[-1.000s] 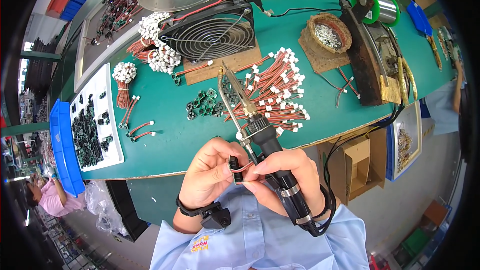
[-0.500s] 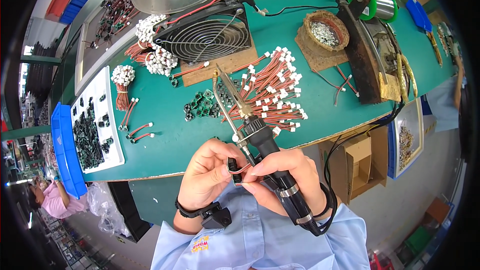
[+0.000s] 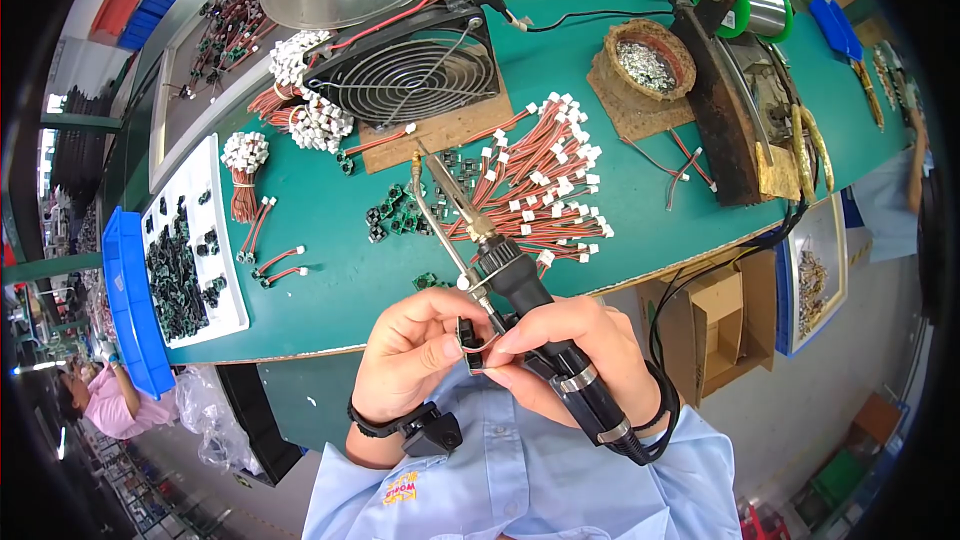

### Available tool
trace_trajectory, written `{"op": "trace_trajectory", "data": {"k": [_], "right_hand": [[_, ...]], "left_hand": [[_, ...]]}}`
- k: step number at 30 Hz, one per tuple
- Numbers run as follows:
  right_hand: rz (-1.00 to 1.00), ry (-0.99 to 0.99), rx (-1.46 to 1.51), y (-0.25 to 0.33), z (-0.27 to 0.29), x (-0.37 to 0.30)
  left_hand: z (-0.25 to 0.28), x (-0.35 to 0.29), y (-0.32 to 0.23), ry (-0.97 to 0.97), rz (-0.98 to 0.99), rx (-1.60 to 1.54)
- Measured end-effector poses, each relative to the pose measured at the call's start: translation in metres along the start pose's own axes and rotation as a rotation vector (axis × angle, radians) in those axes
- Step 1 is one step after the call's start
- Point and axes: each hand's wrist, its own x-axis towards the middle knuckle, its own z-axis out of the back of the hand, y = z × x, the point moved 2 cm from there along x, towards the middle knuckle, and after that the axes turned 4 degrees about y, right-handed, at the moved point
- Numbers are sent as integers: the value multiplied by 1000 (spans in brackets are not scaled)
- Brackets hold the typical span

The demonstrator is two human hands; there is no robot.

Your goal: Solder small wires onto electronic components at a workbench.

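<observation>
Black part (image 3: 466,333) partly hidden by left grip (image 3: 408,354).

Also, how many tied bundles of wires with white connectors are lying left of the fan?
3 visible: upper bundle and middle bundle beside the fan, third bundle farther left. More may be hidden.

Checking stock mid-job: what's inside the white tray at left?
A heap of small dark green parts fills much of the white tray, with smaller clumps beside it. The tray floor beneath the heap and any parts buried within are covered.
</observation>
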Motion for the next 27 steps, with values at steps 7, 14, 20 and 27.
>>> {"op": "trace_trajectory", "data": {"k": [7,14,20,27], "right_hand": [[60,-2,-6,-1,0,0],[-9,40,-20,4,4,4],[-70,19,103,0,0,-1],[-34,53,6,2,2,5]], "left_hand": [[-3,2,-1,47,-28,-17],[-2,-2,-7,39,-46,132],[-2,-2,-6,64,-93,118],[-1,-1,-6,60,-95,109]]}}
